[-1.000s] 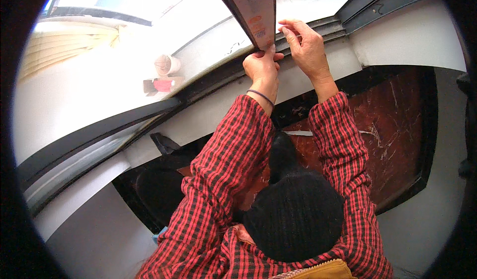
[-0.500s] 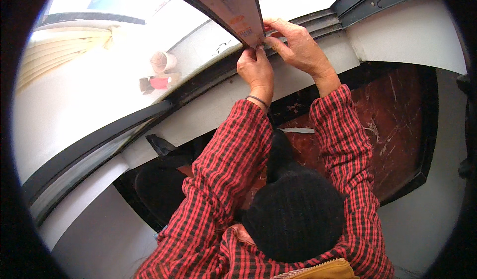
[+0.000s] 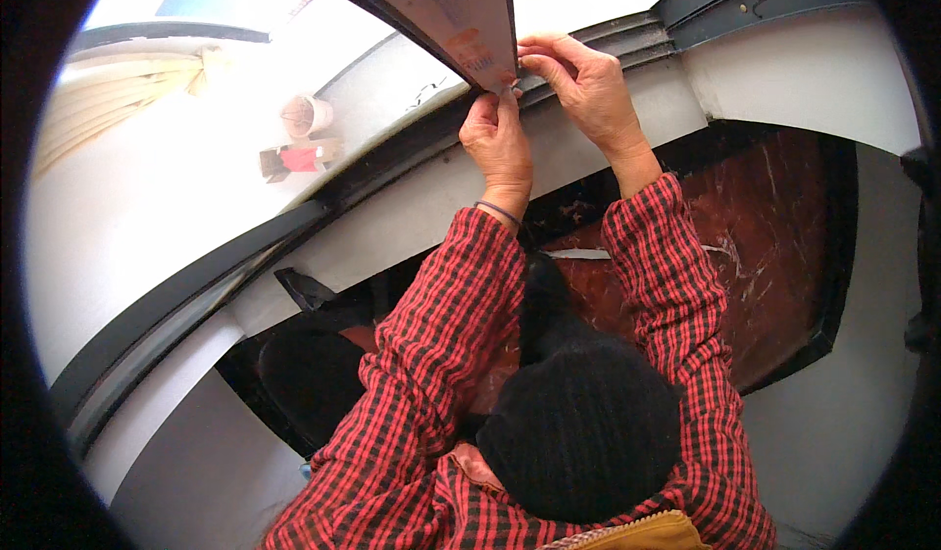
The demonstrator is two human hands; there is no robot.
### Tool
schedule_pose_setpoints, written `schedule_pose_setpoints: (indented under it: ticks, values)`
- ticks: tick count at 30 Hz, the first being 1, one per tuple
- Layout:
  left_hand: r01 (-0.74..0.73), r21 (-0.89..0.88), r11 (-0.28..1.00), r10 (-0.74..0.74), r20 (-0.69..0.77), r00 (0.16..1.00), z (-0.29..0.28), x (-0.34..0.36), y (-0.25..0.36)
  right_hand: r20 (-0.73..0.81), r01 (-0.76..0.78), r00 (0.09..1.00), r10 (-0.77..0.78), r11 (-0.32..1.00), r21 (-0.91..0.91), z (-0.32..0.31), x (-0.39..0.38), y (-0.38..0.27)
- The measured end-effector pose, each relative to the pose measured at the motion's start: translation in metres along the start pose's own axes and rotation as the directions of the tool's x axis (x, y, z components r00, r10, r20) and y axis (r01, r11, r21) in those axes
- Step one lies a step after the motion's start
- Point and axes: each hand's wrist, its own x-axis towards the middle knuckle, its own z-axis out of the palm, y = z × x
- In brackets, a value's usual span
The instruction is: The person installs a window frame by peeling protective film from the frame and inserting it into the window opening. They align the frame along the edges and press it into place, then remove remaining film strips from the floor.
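A window sash [image 3: 446, 16] with a dark frame reaches in from the top; a pale strip with printed marks covers its edge. My left hand [image 3: 498, 146] is closed in a pinch at the sash's lower corner. A small pale scrap [image 3: 512, 86] shows at its fingertips; whether the fingers grip it is unclear. Just right of that corner, my right hand [image 3: 593, 89] has thumb and forefinger pinched together. What it holds, if anything, is too small to name. Both hands are above the dark sliding track [image 3: 627, 42].
The white sill [image 3: 412, 197] lies under my wrists, with dark-red marbled stone [image 3: 765, 246] below. Beyond the glass are a pale tub [image 3: 306, 116], a small box with red on it [image 3: 299, 161] and a cream curtain [image 3: 123, 109]. My black-trousered knee [image 3: 583, 427] is close beneath my arms.
My right hand has drawn slightly right, away from the sash's corner, and its fingers have closed further. A bit of red by its fingers no longer shows. The left hand has shifted slightly downward.
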Motion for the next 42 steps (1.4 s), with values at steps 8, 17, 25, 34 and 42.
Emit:
schedule_pose_setpoints:
  ticks: [8, 17, 25, 34, 42]
  values:
    - [0.182, -0.110, 0.977, -0.175, 0.075, 0.982, -0.001, 0.000, 0.006, -0.146, 0.108, 0.975, -0.168, 0.931, -0.349, 0.001, -0.016, 0.019]
    - [0.283, -0.116, 0.952, -0.269, 0.124, 0.955, -0.006, -0.012, 0.021, -0.080, -0.301, 0.948, 0.308, 0.949, 0.091, 0.016, -0.018, 0.012]
    - [0.124, -0.014, 0.992, -0.120, 0.154, 0.981, -0.002, -0.018, 0.012, -0.059, -0.323, 0.928, 0.368, 0.873, 0.365, 0.027, -0.018, 0.021]
    - [0.542, 0.004, 0.840, -0.524, 0.260, 0.811, -0.035, -0.015, 0.034, -0.167, -0.346, 0.900, 0.403, 0.892, 0.291, 0.027, -0.040, 0.007]
    - [0.720, -0.279, 0.636, -0.419, 0.658, 0.626, -0.007, 0.008, 0.043, -0.135, -0.308, 0.899, 0.418, 0.820, 0.483, 0.012, -0.090, -0.012]
